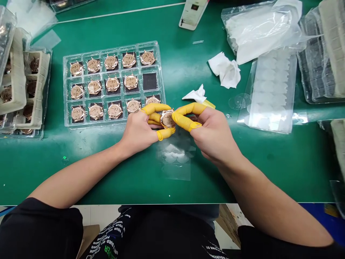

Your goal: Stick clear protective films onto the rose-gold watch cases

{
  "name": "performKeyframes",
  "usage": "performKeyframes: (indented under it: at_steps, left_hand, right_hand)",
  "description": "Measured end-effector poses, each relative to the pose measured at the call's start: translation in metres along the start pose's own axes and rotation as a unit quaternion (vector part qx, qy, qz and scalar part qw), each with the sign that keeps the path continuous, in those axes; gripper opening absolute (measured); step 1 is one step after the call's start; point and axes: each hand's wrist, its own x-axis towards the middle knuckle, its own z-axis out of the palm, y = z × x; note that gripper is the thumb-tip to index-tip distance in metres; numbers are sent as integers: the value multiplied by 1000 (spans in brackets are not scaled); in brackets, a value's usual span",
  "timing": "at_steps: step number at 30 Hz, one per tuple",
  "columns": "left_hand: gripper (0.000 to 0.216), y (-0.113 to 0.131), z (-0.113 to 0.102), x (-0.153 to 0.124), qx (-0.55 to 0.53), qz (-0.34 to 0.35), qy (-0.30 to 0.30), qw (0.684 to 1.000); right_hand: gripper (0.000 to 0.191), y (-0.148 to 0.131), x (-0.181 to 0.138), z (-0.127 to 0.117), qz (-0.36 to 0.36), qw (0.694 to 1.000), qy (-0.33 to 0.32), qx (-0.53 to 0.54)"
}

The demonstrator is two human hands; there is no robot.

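Observation:
Both hands meet over the green table, fingertips in yellow finger cots. My left hand (141,128) pinches a rose-gold watch case (167,119) from the left. My right hand (208,131) grips the same case from the right, with a bit of yellow material under its fingers. Just left of the hands lies a clear plastic tray (159,73) with three rows of similar watch cases; one cell in its middle row shows only a dark pad. A small clear film sheet (175,160) lies on the table under the hands.
Crumpled white wipes (226,72) lie behind my right hand. Clear blister sheets (272,90) and bagged white parts (258,28) fill the right side. Stacked trays with watch cases (24,90) stand at the left edge. A white box (192,14) lies at the back.

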Motion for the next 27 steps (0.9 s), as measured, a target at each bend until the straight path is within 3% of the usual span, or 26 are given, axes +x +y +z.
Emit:
performKeyframes:
  at_steps: [27]
  left_hand:
    - [54, 2, 0, 0, 9, 3, -8, 1000]
  right_hand:
    - [28, 3, -2, 4, 6, 1000, 12, -22]
